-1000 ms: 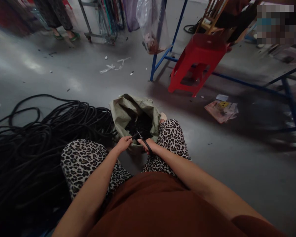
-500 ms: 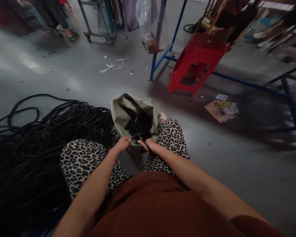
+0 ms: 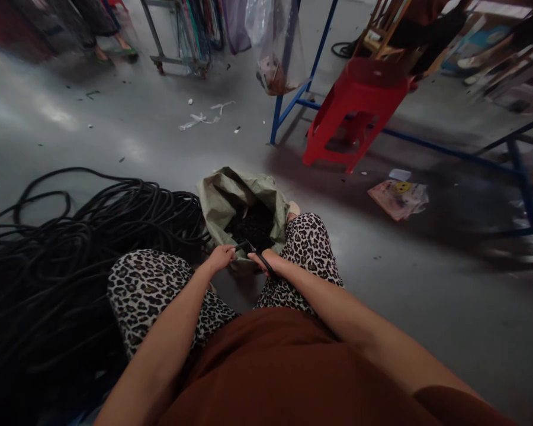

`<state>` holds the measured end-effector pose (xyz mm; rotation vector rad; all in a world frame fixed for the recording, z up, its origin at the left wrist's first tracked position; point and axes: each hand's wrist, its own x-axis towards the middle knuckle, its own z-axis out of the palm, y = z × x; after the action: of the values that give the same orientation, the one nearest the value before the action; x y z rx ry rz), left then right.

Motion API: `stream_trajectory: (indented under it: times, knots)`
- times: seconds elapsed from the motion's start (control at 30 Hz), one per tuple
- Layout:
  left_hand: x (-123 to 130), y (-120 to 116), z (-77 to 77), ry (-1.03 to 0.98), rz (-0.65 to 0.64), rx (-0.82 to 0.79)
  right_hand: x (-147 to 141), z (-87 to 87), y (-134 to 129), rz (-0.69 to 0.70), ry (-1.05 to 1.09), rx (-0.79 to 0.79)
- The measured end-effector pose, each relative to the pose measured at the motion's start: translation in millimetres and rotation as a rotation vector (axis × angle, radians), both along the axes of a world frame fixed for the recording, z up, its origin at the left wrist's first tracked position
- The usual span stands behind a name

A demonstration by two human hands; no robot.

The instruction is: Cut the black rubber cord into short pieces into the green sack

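Observation:
Between my knees stands an open green woven sack point(image 3: 215, 204) with a heap of small black pieces point(image 3: 253, 225) inside. Over its near rim, my left hand point(image 3: 222, 257) pinches a short black strip point(image 3: 242, 244) that points to the right. My right hand point(image 3: 266, 260) is wrapped round the black handles of a pair of scissors point(image 3: 267, 265). The scissor blades meet the far end of the strip; how far they are parted is too small to tell. Some of my left fingers are hidden from above.
A large tangle of black rubber-like cord point(image 3: 115, 207) lies on the floor at my left. A red plastic stool point(image 3: 368, 89) stands beside a blue metal frame point(image 3: 276, 118) ahead right. Another person's feet point(image 3: 123, 47) show at the far left.
The black strip now reaches further right, up to the scissor blades, which showed bare before. My hands have hardly moved. The other person's feet at the far left have shifted slightly.

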<state>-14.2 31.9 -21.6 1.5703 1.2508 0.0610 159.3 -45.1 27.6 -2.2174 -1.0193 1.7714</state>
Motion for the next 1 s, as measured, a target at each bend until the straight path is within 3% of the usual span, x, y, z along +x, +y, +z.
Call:
stream_trajectory:
  times: [0.33,0.63,1.0]
  knots:
    - [-4.9,6.9,-9.8,-0.011,0.036,0.131,1.9,-20.5,-0.3,-0.152,0.088,-0.036]
    - [2.0,3.8,2.2,-0.053,0.105,0.113,0.3,-5.0,-3.0,-0.076,0.188,-0.034]
    - [5.8,-0.6,7.1,-0.046,0.025,0.104,-0.4,-12.7,-3.5,-0.034,0.203,-0.006]
